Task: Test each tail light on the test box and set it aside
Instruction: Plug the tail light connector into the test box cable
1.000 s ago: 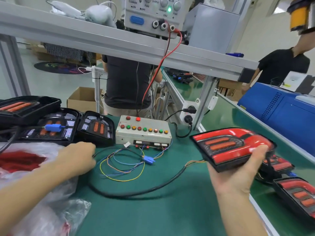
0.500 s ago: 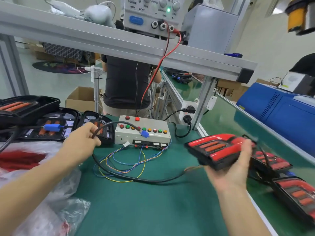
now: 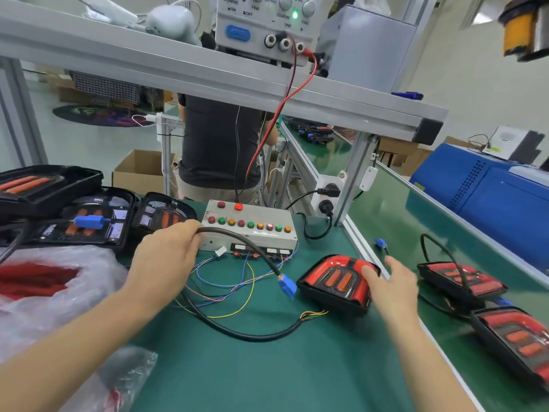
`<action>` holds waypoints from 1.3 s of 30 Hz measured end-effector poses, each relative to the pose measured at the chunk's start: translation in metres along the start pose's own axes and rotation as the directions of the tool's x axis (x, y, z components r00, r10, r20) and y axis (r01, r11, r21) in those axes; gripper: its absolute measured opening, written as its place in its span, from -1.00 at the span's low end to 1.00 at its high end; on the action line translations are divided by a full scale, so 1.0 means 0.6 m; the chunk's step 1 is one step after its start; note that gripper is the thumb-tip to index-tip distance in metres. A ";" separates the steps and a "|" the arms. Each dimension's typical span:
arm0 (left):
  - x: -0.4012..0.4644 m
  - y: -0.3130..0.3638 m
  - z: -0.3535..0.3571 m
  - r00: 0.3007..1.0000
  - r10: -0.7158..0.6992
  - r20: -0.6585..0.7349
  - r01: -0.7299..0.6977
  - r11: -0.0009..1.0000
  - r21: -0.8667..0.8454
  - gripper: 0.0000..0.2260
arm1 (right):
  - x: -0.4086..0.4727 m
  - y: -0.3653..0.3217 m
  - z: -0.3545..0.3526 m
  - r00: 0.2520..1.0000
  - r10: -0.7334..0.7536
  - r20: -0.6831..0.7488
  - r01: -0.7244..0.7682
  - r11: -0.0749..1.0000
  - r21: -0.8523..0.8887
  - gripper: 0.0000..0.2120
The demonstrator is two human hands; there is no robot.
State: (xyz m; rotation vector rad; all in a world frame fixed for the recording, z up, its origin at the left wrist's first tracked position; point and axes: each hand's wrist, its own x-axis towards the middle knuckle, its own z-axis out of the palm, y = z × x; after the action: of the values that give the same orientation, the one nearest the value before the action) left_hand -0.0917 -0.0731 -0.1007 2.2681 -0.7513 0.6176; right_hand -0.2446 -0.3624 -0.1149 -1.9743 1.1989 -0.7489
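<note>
Green matting (image 3: 225,376) covers our workbench, with an aluminium shelf rail (image 3: 178,69) overhead carrying a power supply (image 3: 261,22). Our left hand (image 3: 166,260) has its fingers curled round a black cable (image 3: 237,237), which hangs in an arc to a blue connector (image 3: 287,286) dangling above the mat, just left of the tail light (image 3: 335,282). That tail light lies lens-up on the mat in front of the white test box (image 3: 252,230). Our right hand (image 3: 392,288) rests on its right edge with fingers loosely spread, thumb on the red lens. Two more tail lights (image 3: 460,281) lie further right, and others sit stacked at the far left (image 3: 89,218) beside crumpled plastic bags (image 3: 59,292).
</note>
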 end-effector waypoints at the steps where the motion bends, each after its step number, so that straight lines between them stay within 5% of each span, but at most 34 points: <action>1: 0.003 0.002 0.003 1.000 0.008 -0.012 -0.007 1.000 0.008 -0.89 | -0.017 -0.013 -0.005 0.987 -0.151 -0.060 0.147 0.987 -0.061 -0.64; 3: 0.009 0.006 0.009 1.000 0.018 -0.012 -0.017 0.999 0.041 -0.87 | -0.061 -0.045 -0.009 0.939 -0.342 0.030 0.341 0.940 0.023 -0.86; 6: 0.011 0.017 0.015 0.999 0.048 0.005 -0.048 0.996 0.070 -0.84 | -0.119 -0.083 0.015 0.773 -0.504 0.386 0.526 0.849 0.056 -0.72; 8: 0.009 0.029 0.016 0.994 0.101 -0.035 -0.099 0.994 0.055 -0.85 | -0.138 -0.096 0.040 0.673 -0.567 0.475 0.659 0.751 -0.037 -0.73; 12: 0.008 0.047 0.002 0.959 0.269 -0.085 -0.273 0.961 -0.048 -0.74 | -0.134 -0.101 0.070 0.661 -0.554 0.506 0.716 0.667 -0.205 -0.78; 14: 0.018 0.043 -0.005 0.972 0.218 -0.088 -0.233 0.939 -0.253 -0.74 | -0.120 -0.097 0.074 0.734 -0.545 0.406 0.627 0.774 -0.095 -0.80; 16: 0.037 0.021 -0.006 0.989 0.002 -0.146 -0.065 0.902 -0.427 -0.71 | -0.106 -0.092 0.074 0.849 -0.448 0.280 0.415 0.894 0.171 -0.82; 18: 0.055 -0.010 0.012 0.966 -0.244 -0.086 0.191 0.895 -0.403 -0.74 | -0.088 -0.090 0.077 0.929 -0.280 0.240 0.151 0.883 0.444 -0.82; 19: 0.061 -0.022 0.027 0.961 -0.278 0.010 0.271 0.927 -0.260 -0.78 | -0.079 -0.091 0.079 0.946 -0.190 0.263 0.011 0.829 0.559 -0.82; 23: 0.053 -0.033 0.100 0.863 -0.305 0.402 0.238 0.949 0.208 -0.80 | -0.065 -0.104 0.097 0.887 0.007 0.462 -0.380 0.579 0.721 -0.80; 29: 0.038 -0.015 0.149 0.873 -0.247 0.421 0.025 0.884 0.466 -0.81 | -0.061 -0.113 0.106 0.754 -0.021 0.656 -0.577 0.454 0.678 -0.71; 32: 0.035 -0.011 0.146 0.908 -0.204 0.366 0.073 0.938 0.340 -0.82 | -0.062 -0.114 0.113 0.723 -0.054 0.689 -0.598 0.451 0.663 -0.77; 34: 0.035 -0.007 0.136 0.925 -0.198 0.324 0.185 0.980 0.073 -0.81 | -0.061 -0.113 0.120 0.736 -0.077 0.673 -0.570 0.466 0.677 -0.90; 37: 0.028 0.003 0.119 0.914 -0.182 0.361 0.327 0.858 -0.395 -0.76 | -0.060 -0.113 0.127 0.775 -0.094 0.625 -0.481 0.554 0.680 -0.94; 39: 0.023 0.005 0.107 0.913 -0.121 0.390 0.320 0.805 -0.500 -0.71 | -0.062 -0.111 0.134 0.803 -0.107 0.586 -0.389 0.651 0.652 -0.94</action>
State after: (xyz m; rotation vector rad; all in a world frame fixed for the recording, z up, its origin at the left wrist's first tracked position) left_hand -0.0695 -0.1256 -0.1341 1.8782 -0.6935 -0.1203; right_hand -0.1649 -0.2854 -0.1131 -1.2102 0.5083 -0.3843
